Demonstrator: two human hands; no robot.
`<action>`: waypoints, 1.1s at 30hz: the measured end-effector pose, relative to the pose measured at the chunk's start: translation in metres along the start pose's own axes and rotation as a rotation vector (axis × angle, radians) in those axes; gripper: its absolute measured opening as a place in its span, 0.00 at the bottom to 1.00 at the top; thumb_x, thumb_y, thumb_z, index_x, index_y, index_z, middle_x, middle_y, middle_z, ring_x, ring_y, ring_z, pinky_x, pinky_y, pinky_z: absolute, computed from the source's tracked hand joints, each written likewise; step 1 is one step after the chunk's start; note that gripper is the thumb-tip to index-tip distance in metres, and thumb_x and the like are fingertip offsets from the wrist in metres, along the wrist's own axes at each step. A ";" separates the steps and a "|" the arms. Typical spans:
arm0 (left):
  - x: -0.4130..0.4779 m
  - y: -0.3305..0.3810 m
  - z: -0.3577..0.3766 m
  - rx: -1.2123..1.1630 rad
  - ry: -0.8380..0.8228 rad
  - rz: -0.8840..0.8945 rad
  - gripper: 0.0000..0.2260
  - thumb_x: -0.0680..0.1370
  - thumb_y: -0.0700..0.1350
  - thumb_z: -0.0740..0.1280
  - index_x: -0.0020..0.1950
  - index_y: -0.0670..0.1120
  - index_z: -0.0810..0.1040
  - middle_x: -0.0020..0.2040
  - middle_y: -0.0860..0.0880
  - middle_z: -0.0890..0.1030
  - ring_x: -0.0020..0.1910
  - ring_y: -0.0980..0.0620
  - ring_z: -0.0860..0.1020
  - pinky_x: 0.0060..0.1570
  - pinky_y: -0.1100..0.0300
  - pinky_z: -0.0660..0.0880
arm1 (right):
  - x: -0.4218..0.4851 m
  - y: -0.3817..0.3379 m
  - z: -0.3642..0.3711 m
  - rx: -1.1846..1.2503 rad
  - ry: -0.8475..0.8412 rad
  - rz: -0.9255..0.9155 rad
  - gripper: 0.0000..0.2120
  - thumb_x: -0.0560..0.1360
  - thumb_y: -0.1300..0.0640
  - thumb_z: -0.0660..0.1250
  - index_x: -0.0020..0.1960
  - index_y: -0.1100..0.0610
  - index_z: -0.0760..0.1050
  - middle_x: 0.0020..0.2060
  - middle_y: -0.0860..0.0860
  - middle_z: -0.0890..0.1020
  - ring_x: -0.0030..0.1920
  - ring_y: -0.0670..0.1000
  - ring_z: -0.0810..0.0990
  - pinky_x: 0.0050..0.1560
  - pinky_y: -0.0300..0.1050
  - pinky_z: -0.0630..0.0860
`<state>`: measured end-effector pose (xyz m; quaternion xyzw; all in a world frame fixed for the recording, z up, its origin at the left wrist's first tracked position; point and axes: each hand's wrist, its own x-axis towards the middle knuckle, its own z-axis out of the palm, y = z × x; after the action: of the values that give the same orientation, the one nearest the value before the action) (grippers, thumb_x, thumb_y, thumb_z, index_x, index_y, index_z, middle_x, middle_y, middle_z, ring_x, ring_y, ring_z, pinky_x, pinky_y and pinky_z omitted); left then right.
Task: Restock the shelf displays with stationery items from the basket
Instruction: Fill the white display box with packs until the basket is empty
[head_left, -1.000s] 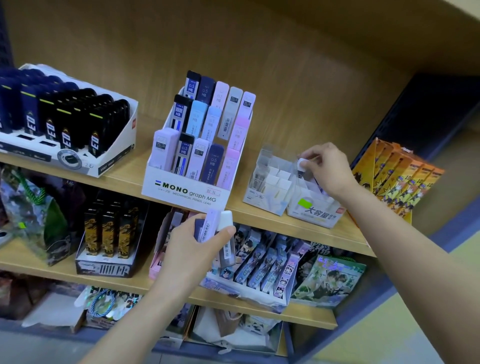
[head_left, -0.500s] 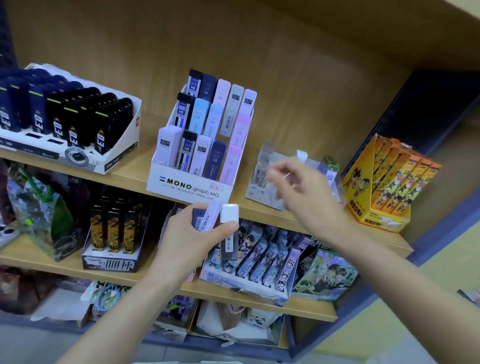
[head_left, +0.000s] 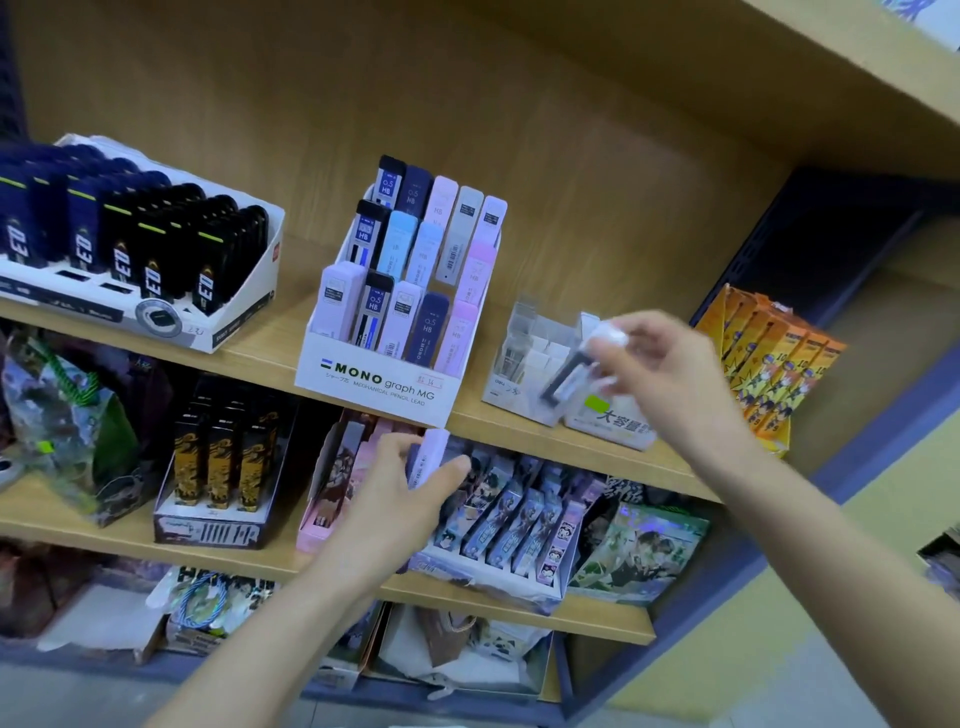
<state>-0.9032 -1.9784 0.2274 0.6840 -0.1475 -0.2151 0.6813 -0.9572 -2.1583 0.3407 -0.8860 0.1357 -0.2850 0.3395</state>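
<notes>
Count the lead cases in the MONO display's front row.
5, left to right: lavender case, black case, pale case, navy case, pink case; none seems hidden.

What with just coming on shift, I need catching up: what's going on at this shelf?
A person is restocking stationery. The right hand pinches a small lead case with a white cap, held in the air in front of the clear display box on the upper shelf, not yet set in. The left hand grips a few pale lead cases lower down, just below the MONO display.
</notes>
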 end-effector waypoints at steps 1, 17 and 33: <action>0.001 -0.001 0.001 -0.012 -0.009 -0.019 0.11 0.80 0.51 0.62 0.56 0.47 0.65 0.29 0.49 0.67 0.21 0.56 0.64 0.27 0.64 0.66 | 0.011 0.004 -0.008 -0.042 0.130 -0.048 0.03 0.75 0.56 0.68 0.48 0.54 0.76 0.40 0.49 0.82 0.41 0.51 0.82 0.43 0.42 0.80; 0.004 -0.006 -0.007 -0.266 -0.126 -0.148 0.07 0.81 0.40 0.59 0.45 0.41 0.74 0.38 0.45 0.82 0.31 0.50 0.77 0.32 0.59 0.78 | 0.093 0.059 0.003 -0.387 0.076 0.016 0.07 0.74 0.59 0.70 0.50 0.57 0.74 0.44 0.52 0.78 0.46 0.55 0.79 0.51 0.54 0.77; 0.009 -0.009 -0.011 -0.258 -0.079 -0.096 0.05 0.77 0.48 0.67 0.50 0.50 0.80 0.48 0.49 0.84 0.55 0.47 0.79 0.60 0.45 0.73 | 0.018 0.027 0.028 -0.244 0.214 -0.255 0.03 0.79 0.58 0.61 0.53 0.54 0.72 0.43 0.45 0.75 0.37 0.42 0.72 0.40 0.34 0.71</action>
<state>-0.8913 -1.9730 0.2174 0.5881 -0.1124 -0.2915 0.7460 -0.9278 -2.1709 0.3130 -0.8953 0.0912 -0.3998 0.1742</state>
